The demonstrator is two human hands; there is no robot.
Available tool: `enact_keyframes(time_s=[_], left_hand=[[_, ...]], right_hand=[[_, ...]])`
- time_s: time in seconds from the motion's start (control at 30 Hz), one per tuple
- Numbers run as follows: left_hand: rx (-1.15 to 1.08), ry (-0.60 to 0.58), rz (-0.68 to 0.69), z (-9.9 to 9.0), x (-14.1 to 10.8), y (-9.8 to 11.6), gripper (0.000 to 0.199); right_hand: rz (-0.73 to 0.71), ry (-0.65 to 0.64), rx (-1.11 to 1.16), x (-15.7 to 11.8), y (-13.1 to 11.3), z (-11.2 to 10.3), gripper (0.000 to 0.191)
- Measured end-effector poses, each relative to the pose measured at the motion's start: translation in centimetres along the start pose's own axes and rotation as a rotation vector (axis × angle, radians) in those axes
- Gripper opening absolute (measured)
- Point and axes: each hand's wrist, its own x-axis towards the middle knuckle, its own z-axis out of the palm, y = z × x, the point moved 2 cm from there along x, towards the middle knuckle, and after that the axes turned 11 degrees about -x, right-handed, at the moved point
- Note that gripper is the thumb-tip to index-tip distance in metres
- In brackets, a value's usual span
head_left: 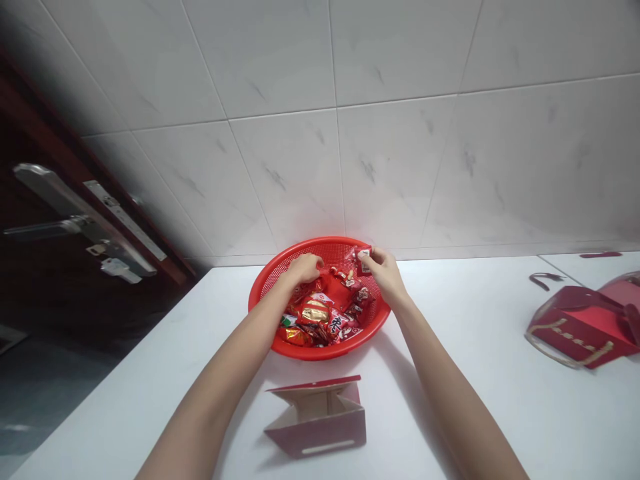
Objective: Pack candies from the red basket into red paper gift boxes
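Observation:
A red plastic basket (316, 355) with perforated walls stands against the tiled wall, holding several wrapped candies (315, 312) in red, gold and pink. Over the right side of the basket, my right hand (385, 275) pinches a small red candy packet (361, 255) near the rim. My left hand (303, 269) reaches into the left part of the basket with curled fingers; the fingertips are hidden among the wrappers, so whether they hold anything does not show. Nearer to me is a dark red paper box (320, 432), its top gaping and its inside pale.
On the right of the white table (470, 373) sit a dark red gift box (570, 327) with a cord handle and a dark ribbon piece (545, 279). To the left, beyond the table edge, is a dark door with a metal handle (45, 228) and keys (120, 269).

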Motion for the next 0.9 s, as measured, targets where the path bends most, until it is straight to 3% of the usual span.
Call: enact_keyframes(time_s=[0.2, 0.37, 0.53, 0.9], left_hand=[[0.038, -0.059, 0.249, 2.6, 0.2, 2.5, 0.057], [0.088, -0.107, 0.231, 3.7, 0.0, 3.5, 0.047], [0.035, -0.110, 0.179, 3.5, -0.3, 3.9, 0.027], [-0.368, -0.110, 0.148, 0.7, -0.3, 3.3, 0.024]], right_hand=[[-0.010, 0.001, -0.009, 0.1, 0.2, 0.0, 0.035], [0.006, -0.001, -0.004, 0.1, 0.2, 0.0, 0.035], [-0.004, 0.006, -0.006, 0.1, 0.3, 0.0, 0.034], [-0.016, 0.001, -0.033, 0.0, 0.3, 0.0, 0.038]])
